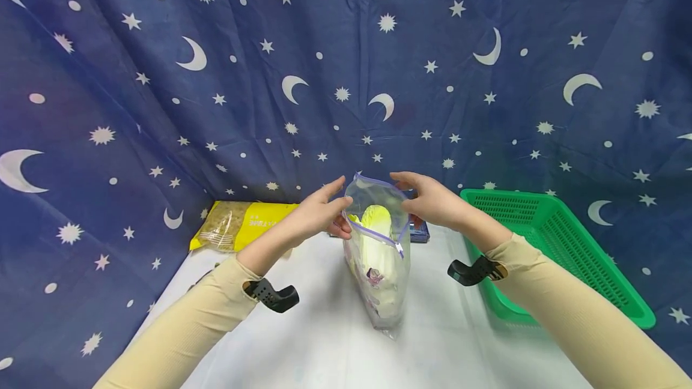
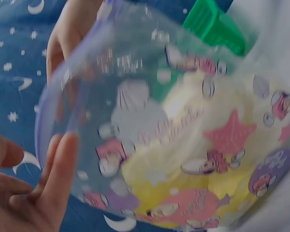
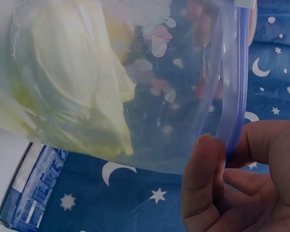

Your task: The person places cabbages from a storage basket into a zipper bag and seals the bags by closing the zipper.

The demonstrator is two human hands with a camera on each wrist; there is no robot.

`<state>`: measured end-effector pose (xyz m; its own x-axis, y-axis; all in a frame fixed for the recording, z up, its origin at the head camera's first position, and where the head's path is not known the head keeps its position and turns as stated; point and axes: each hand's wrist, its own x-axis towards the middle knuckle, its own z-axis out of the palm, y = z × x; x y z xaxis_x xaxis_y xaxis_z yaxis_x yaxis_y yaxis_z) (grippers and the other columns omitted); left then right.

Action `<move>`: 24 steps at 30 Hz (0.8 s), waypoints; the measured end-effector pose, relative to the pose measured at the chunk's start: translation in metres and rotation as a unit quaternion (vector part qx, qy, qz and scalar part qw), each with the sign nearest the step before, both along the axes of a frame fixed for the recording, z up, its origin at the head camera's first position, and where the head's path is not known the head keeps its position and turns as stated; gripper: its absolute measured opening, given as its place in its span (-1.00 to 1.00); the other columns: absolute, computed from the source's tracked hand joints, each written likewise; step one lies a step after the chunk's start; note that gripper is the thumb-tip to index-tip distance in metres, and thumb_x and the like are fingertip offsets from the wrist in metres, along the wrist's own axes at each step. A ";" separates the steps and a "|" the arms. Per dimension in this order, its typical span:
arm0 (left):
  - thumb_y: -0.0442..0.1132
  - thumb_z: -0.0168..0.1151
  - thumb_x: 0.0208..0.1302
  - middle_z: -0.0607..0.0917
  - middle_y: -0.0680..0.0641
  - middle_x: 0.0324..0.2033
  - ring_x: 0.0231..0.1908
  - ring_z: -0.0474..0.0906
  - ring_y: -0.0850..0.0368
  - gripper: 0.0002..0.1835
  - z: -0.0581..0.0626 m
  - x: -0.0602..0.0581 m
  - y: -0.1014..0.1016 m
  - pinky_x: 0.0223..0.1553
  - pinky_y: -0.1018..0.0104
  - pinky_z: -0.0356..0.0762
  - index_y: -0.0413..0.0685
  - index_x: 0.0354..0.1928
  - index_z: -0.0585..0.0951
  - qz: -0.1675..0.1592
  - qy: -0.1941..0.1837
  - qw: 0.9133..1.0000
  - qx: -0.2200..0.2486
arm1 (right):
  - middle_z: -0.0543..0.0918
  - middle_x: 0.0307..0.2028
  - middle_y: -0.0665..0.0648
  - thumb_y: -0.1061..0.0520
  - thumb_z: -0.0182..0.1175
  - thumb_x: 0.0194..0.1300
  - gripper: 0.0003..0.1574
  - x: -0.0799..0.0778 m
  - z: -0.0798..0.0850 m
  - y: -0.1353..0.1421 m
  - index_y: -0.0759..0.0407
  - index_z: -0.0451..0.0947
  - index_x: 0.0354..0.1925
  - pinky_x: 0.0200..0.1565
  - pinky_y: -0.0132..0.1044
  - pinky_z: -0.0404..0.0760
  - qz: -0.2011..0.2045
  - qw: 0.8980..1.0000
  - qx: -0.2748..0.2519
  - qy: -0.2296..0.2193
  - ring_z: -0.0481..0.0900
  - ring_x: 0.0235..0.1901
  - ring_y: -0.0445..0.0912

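A clear zip bag with a purple zip edge and printed cartoon figures stands upright on the white tabletop, its mouth spread apart. Inside it is a napa cabbage, pale yellow leaves toward the top. At the mouth's left side is my left hand; in the left wrist view its fingers lie against the bag near the rim, with the thumb apart from it. My right hand pinches the right side of the rim between thumb and finger, clearest in the right wrist view. A white slider sits at the zip's front corner.
At the right stands a green plastic basket with slotted walls. A yellow package with a see-through section lies at the back left. Behind the bag is a blue printed box, partly hidden. A blue star-and-moon curtain hangs behind the table.
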<state>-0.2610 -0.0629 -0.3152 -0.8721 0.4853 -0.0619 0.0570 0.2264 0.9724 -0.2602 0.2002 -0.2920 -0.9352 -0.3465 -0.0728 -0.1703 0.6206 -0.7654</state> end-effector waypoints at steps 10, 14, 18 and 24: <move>-0.20 -0.13 0.63 0.20 -0.04 0.56 0.48 0.20 -0.08 -0.38 -0.038 -0.056 0.002 0.44 0.00 0.25 0.00 0.63 0.07 0.052 0.058 0.997 0.006 | 0.31 0.48 0.23 0.34 0.05 0.33 -0.04 0.010 -0.013 0.011 -0.02 0.08 0.62 -0.42 -0.12 0.62 0.020 0.999 -0.024 0.010 0.51 -0.49 0.11; -0.15 -0.10 0.65 0.21 -0.01 0.56 0.54 0.07 0.04 -0.41 -0.045 -0.069 0.010 0.51 0.03 0.10 0.00 0.62 0.14 0.005 0.054 0.998 0.028 | 0.34 0.46 0.16 0.31 0.06 0.36 -0.06 0.020 -0.016 0.011 -0.09 0.09 0.61 -0.39 -0.07 0.66 0.032 0.999 -0.038 0.021 0.53 -0.44 0.14; -0.10 -0.01 0.62 0.42 0.02 0.44 0.48 0.19 0.12 -0.54 -0.047 -0.073 0.016 0.47 0.04 0.20 -0.07 0.44 0.46 -0.011 0.070 0.997 0.026 | 0.35 0.45 0.17 0.27 0.10 0.41 -0.10 0.033 -0.020 0.014 -0.11 0.11 0.61 -0.33 -0.04 0.70 0.030 0.997 -0.056 0.038 0.54 -0.39 0.13; -0.08 0.08 0.58 0.67 -0.08 0.13 0.26 0.48 0.00 -0.67 -0.048 -0.072 0.024 0.37 -0.01 0.36 -0.11 0.15 0.63 0.019 0.085 0.996 0.016 | 0.50 0.27 0.12 0.03 0.27 0.45 -0.35 0.063 -0.033 0.022 -0.01 0.36 0.42 -0.26 -0.13 0.71 -0.029 0.989 -0.082 0.123 0.62 -0.19 0.05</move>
<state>-0.3330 -0.0393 -0.3637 -0.8863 0.4514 0.1030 0.2130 0.2000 0.9563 -0.1968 0.2223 -0.3246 -0.9362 -0.2797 0.2127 -0.3320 0.5055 -0.7964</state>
